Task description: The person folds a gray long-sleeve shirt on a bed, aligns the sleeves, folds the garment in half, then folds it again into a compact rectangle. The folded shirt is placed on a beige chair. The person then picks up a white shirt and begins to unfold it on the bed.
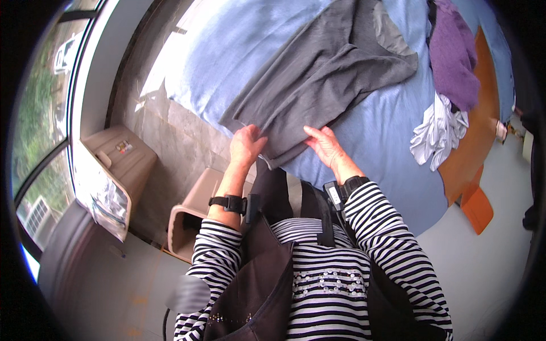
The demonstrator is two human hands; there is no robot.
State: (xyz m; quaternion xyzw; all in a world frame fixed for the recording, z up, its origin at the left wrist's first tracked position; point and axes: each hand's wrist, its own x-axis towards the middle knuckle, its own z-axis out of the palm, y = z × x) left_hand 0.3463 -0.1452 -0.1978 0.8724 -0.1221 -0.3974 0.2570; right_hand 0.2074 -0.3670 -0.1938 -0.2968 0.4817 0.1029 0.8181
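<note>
Nearest my head camera is a black-and-white striped top (330, 307), worn with a dark brown vest (253, 284) that hangs open over it. Working from the left, I see a window (40, 122), then a tan bin (133, 156) with a shiny liner, then a tan plastic box (185, 227) whose open end faces me. They stand beyond the left edge of the bench (483, 128), which is largely covered by a blue cloth (369, 148).

The left hand (247, 145), with a black strap (227, 203) on its wrist, has a narrow grip: thumb and fingers pinch the near end of a grey garment (318, 85). That garment lies creased on the blue cloth, running slantwise from the bench's near edge toward its far edge. The right hand (326, 146) touches the garment's right side near that same end; I cannot tell whether its grip is pinching the fabric.

Farther right, a purple cloth (453, 54) lies along the bench's right edge, with a crumpled white cloth (438, 133) just on the near side of it. An orange panel (476, 209) shows below the bench's near right corner.
</note>
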